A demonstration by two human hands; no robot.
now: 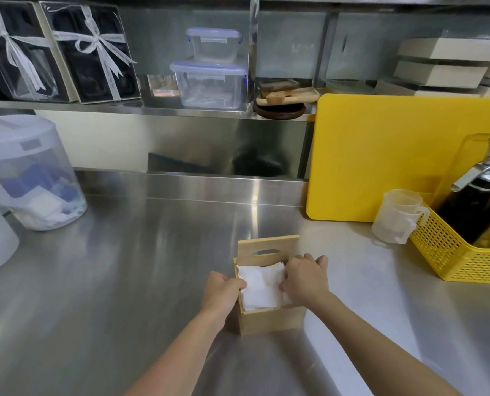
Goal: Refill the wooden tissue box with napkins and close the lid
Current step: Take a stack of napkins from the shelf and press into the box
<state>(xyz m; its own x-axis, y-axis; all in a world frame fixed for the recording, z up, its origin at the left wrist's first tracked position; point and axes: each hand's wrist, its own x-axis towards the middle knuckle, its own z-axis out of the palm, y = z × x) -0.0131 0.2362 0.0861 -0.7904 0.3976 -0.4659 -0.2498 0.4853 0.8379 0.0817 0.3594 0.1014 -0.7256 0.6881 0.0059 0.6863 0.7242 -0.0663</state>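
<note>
- Bin (pixel 23 178) of clear plastic, far left on the counter (pixel 123 281), holds white packets.
- Basket (pixel 455 258), yellow, holds a dark bottle (pixel 467 204).
- Wooden box (pixel 269 318), mid-counter, lid (pixel 267 250) upright, holds white napkins (pixel 262 284); left hand (pixel 222 291) and right hand (pixel 305 278) press their edges.

Stainless steel counter (pixel 123 281) with low steel backsplash (pixel 223 150) — glare streaks across both. Steel shelf (pixel 141 108) runs above. Yellow cutting board (pixel 381 161) leans upright at right, beside a yellow perforated basket (pixel 449 252).
</note>
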